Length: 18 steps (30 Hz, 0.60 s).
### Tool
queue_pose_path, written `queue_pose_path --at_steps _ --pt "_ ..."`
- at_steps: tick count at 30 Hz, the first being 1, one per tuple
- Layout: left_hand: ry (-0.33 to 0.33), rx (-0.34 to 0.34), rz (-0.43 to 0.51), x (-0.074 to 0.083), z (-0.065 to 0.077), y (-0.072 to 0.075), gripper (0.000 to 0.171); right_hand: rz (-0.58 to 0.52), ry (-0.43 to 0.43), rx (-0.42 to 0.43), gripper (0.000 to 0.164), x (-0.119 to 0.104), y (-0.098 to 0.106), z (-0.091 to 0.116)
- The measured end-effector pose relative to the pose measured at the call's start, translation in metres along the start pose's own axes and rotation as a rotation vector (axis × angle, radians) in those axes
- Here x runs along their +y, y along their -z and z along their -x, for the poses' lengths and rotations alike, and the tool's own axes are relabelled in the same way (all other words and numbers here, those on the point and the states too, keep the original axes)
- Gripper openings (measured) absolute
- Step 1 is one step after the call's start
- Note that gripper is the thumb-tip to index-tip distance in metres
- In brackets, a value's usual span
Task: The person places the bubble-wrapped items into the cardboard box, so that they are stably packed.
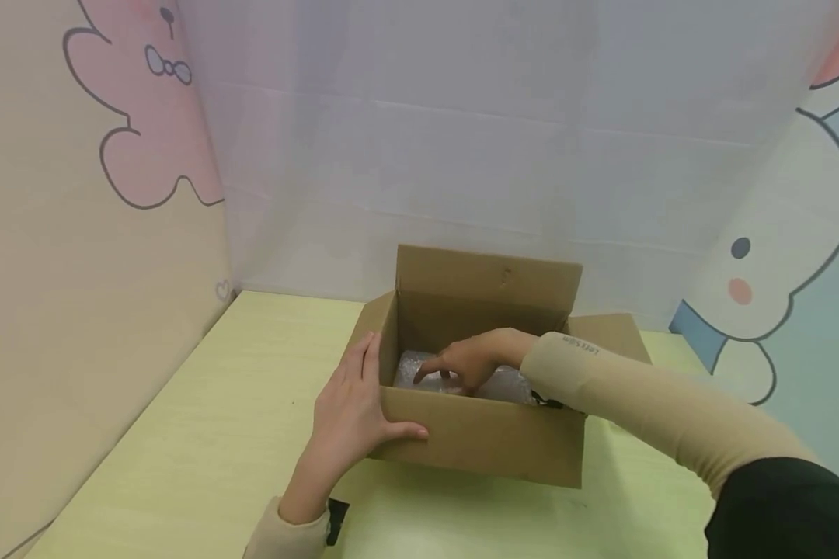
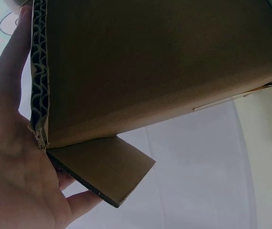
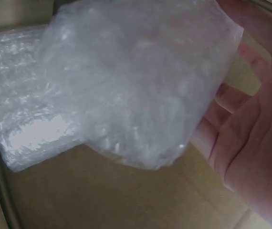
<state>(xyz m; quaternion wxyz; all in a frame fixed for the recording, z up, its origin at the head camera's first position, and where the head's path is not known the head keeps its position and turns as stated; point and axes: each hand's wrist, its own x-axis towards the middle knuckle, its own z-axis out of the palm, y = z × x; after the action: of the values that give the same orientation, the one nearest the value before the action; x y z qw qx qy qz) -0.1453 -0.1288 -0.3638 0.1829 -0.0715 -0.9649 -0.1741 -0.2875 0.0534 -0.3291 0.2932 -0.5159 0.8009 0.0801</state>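
An opened cardboard box [image 1: 482,439] stands on the table with its flaps folded out. My left hand [image 1: 349,411] rests against its front left corner, fingers straight along the side flap and thumb on the front; in the left wrist view, the side flap [image 2: 102,167] lies against that hand's fingers. Inside the box, my right hand [image 1: 478,359] grips a bubble-wrapped package [image 3: 141,86], its fingertips partly hidden behind the wrap. Beside and partly under that package lies another bubble-wrapped piece [image 3: 36,133]. What the wrap encloses cannot be made out.
Beneath the box is a pale yellow table [image 1: 266,365]. White sheeting [image 1: 461,155] hangs behind it, and printed cartoon panels flank both sides. A dark strip or cord [image 1: 547,401] shows at the box's right inner edge.
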Motion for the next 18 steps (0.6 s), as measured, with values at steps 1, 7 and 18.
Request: queue_pose_path --at_steps 1,7,18 --pt "0.002 -0.002 0.0 0.0 0.0 0.0 0.143 -0.006 0.004 0.003 0.066 0.0 -0.001 0.0" --pt "0.011 -0.012 0.001 0.0 0.001 0.0 0.143 0.011 0.025 0.026 0.067 0.002 -0.007 0.0" --pt "0.002 0.003 0.001 0.0 0.001 0.0 0.143 0.051 0.02 0.047 0.067 0.002 -0.015 0.003"
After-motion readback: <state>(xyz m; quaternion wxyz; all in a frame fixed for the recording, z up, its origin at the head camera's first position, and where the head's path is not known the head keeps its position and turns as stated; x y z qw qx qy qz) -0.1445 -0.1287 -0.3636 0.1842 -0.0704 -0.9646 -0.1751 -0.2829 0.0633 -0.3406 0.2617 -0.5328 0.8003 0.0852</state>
